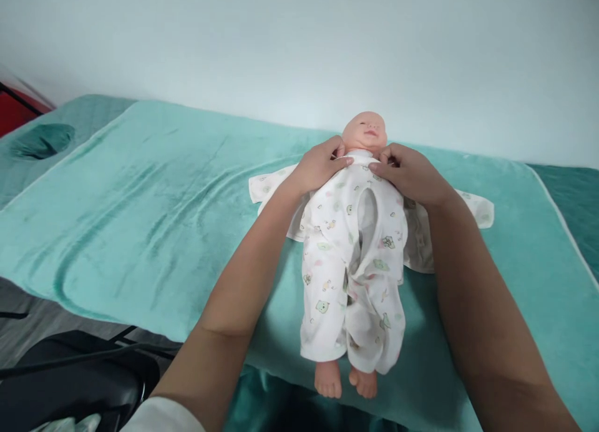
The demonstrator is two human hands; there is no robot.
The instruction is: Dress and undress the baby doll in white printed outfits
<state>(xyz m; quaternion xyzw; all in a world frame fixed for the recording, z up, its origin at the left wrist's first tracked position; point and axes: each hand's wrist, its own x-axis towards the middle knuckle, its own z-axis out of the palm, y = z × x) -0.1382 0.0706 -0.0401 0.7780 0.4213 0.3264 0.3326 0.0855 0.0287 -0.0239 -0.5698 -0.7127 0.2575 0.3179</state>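
Observation:
A baby doll [367, 131] lies on its back with its head away from me and its bare feet toward me. White baby trousers [325, 251] with a green animal print cover its legs and reach up to the chest, with a slit open at the front. My left hand [322, 163] pinches the cloth at the upper edge, just below the doll's neck. On the other side, my right hand [408, 171] grips the same edge. A matching baby shirt [267, 183] lies spread under the doll, its sleeves out to both sides. The doll's arms are hidden.
The doll rests on a teal velvety cover [140, 226] over a bed, wrinkled at the left. A face hole [44, 140] opens at the bed's left end. White wall [299, 51] runs behind. A black chair [75, 376] stands at the lower left.

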